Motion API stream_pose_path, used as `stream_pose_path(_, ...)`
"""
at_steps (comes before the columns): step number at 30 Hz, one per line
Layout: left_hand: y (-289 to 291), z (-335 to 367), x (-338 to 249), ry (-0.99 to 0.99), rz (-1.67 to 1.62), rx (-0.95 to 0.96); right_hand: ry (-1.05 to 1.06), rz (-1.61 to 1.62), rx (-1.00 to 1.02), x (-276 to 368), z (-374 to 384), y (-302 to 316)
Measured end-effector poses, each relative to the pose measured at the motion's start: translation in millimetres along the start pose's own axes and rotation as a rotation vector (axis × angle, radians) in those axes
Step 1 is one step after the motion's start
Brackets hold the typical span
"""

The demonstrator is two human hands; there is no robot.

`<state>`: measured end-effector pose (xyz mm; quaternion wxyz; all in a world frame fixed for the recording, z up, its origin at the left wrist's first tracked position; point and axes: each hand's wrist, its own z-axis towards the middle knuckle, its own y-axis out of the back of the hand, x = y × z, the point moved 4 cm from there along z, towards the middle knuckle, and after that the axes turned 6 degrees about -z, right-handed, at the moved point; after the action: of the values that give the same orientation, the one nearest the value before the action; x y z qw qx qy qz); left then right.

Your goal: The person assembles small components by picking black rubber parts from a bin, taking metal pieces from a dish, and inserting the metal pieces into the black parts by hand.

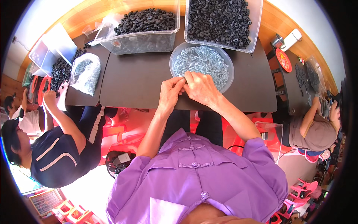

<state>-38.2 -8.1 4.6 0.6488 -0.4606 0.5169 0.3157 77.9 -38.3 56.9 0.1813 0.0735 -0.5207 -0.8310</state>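
My left hand [171, 93] and my right hand [201, 88] meet over the near edge of a dark brown table [130, 80]. Both are closed, thumbs and fingertips pinched together around something small and dark, mostly hidden by the fingers. Just beyond my right hand sits a round clear bowl [231, 76] full of small, shiny, clear-bluish pieces [201, 61]. Behind the bowl, a clear plastic bin [256, 37] holds many small black ring-like parts [220, 22]. Left of it, another clear bin [141, 42] is heaped with black, ridged parts [147, 20].
A plastic bag [85, 74] of similar shiny pieces lies at the left, beside a pile of black parts [61, 71]. A co-worker [59, 153] sits on my left; another person [313, 128] works at the right-hand table [294, 82]. Below the table are red plastic stools [115, 130].
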Motion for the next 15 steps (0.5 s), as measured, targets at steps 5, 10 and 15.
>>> stream_pose_path(5, 1.2, -0.5, -0.2, 0.010, -0.157, 0.012, -0.033, 0.178, -0.150, -8.7, 2.8, 3.4)
stream_pose_path(10, 2.7, 0.2, 2.9, 0.038, -0.260, 0.044, -0.033, 0.253, -0.203, -8.5, 5.1, 8.5)
stream_pose_path(15, 4.9, 0.5, -3.2, -0.004, -0.110, 0.007, 0.008, 0.096, -0.217, -8.3, 4.1, 13.9)
